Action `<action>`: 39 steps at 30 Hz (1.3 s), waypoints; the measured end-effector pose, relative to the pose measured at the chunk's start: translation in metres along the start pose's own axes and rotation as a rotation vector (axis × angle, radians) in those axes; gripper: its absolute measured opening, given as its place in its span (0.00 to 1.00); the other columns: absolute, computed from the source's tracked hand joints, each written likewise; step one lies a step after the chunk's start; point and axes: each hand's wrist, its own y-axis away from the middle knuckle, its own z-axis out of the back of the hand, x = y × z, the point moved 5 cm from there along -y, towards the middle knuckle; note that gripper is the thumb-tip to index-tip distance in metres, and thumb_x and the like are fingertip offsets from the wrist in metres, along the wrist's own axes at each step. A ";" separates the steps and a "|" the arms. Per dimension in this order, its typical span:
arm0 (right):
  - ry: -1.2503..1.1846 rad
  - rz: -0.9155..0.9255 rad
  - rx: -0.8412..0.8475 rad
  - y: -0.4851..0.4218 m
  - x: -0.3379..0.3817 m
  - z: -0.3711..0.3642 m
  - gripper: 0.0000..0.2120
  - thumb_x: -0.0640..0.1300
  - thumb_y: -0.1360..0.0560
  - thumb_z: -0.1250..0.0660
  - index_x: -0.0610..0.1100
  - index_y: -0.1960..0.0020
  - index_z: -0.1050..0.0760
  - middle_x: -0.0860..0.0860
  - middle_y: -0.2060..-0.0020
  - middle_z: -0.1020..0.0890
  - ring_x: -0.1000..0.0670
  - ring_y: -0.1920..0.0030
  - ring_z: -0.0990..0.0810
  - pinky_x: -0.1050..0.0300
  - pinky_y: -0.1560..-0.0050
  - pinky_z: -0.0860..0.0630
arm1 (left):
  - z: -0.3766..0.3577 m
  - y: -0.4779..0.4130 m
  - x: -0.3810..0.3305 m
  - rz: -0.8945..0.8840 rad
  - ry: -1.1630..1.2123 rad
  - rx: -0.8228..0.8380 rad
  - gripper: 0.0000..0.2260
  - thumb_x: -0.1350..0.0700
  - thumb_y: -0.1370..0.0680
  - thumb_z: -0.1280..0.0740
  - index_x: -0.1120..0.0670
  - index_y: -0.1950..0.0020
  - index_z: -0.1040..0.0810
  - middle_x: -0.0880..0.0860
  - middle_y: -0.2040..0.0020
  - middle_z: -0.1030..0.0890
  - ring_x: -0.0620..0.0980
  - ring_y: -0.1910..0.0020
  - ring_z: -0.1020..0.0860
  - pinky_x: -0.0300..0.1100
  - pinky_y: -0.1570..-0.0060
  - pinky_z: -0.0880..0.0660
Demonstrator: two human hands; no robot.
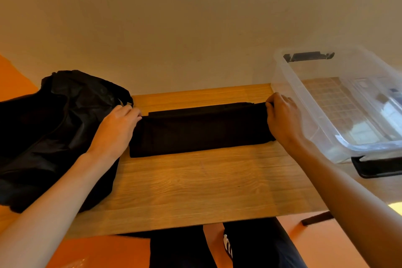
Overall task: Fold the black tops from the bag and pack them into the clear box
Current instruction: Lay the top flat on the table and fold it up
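A black top (200, 130) lies folded into a long narrow band across the back of the wooden table (195, 185). My left hand (115, 130) grips its left end and my right hand (282, 119) pinches its right end at the far corner. A black bag (54, 132) slumps on the table's left side, just behind my left hand. The clear box (289, 91) stands open at the right, close to my right hand. It holds no black top.
The box has black latch handles at its far end (309, 56) and near end (378, 167). A cream wall rises right behind the table. The floor is orange, and my dark-trousered legs (250, 248) show below the table's front edge.
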 end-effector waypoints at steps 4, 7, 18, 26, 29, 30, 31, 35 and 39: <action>-0.005 -0.008 0.048 -0.017 -0.006 -0.007 0.05 0.38 0.17 0.38 0.39 0.47 0.24 0.44 0.54 0.18 0.44 0.54 0.22 0.47 0.52 0.25 | -0.013 -0.017 0.013 0.023 0.012 0.036 0.04 0.62 0.18 0.35 0.62 0.49 0.22 0.57 0.57 0.22 0.56 0.58 0.25 0.51 0.58 0.26; -0.020 -0.005 0.075 -0.025 -0.006 -0.014 0.04 0.38 0.17 0.38 0.40 0.49 0.24 0.45 0.55 0.19 0.47 0.55 0.23 0.51 0.53 0.27 | -0.021 -0.026 0.020 0.022 -0.011 0.063 0.04 0.62 0.18 0.35 0.61 0.50 0.23 0.56 0.58 0.23 0.57 0.59 0.26 0.52 0.60 0.27; 0.005 -0.043 0.121 -0.041 -0.011 -0.034 0.05 0.38 0.17 0.37 0.40 0.51 0.24 0.49 0.57 0.23 0.49 0.56 0.26 0.55 0.54 0.31 | -0.041 -0.043 0.028 0.074 -0.033 0.081 0.04 0.63 0.18 0.35 0.60 0.52 0.23 0.57 0.58 0.24 0.57 0.61 0.28 0.56 0.62 0.27; 0.047 -0.057 0.175 -0.045 -0.017 -0.045 0.05 0.38 0.18 0.36 0.40 0.51 0.23 0.45 0.54 0.21 0.44 0.52 0.23 0.53 0.54 0.30 | -0.057 -0.045 0.033 0.120 -0.054 0.117 0.04 0.65 0.19 0.33 0.62 0.54 0.23 0.58 0.59 0.24 0.58 0.61 0.29 0.55 0.62 0.28; 0.060 -0.096 0.213 -0.043 -0.018 -0.047 0.07 0.40 0.18 0.36 0.40 0.44 0.21 0.43 0.48 0.19 0.42 0.45 0.22 0.52 0.49 0.28 | -0.057 -0.046 0.028 0.211 -0.064 0.141 0.03 0.64 0.19 0.33 0.63 0.50 0.21 0.60 0.54 0.23 0.61 0.57 0.27 0.58 0.58 0.26; 0.093 -0.085 0.203 -0.040 -0.015 -0.047 0.10 0.41 0.17 0.37 0.40 0.40 0.21 0.42 0.44 0.19 0.40 0.41 0.23 0.50 0.44 0.27 | -0.056 -0.046 0.023 0.236 -0.078 0.134 0.05 0.63 0.18 0.34 0.63 0.46 0.21 0.61 0.50 0.22 0.63 0.54 0.25 0.60 0.55 0.25; 0.132 -0.050 0.186 -0.037 -0.009 -0.046 0.13 0.43 0.17 0.39 0.40 0.36 0.23 0.42 0.39 0.20 0.40 0.37 0.25 0.46 0.38 0.28 | -0.053 -0.045 0.012 0.242 -0.075 0.123 0.09 0.60 0.17 0.36 0.63 0.41 0.21 0.62 0.45 0.22 0.64 0.48 0.24 0.61 0.49 0.24; 0.161 0.168 0.321 -0.012 0.040 -0.059 0.27 0.60 0.15 0.50 0.49 0.19 0.39 0.46 0.20 0.40 0.42 0.18 0.47 0.43 0.19 0.49 | -0.055 -0.044 -0.056 0.236 0.066 0.261 0.25 0.43 0.14 0.46 0.51 0.19 0.37 0.56 0.19 0.40 0.59 0.20 0.42 0.54 0.22 0.44; 0.279 0.263 0.517 0.012 0.070 -0.094 0.34 0.69 0.19 0.65 0.56 0.17 0.55 0.47 0.18 0.57 0.46 0.18 0.64 0.45 0.19 0.63 | -0.093 -0.040 -0.087 0.174 0.013 0.413 0.32 0.33 0.17 0.58 0.45 0.16 0.54 0.54 0.16 0.58 0.53 0.17 0.60 0.53 0.19 0.57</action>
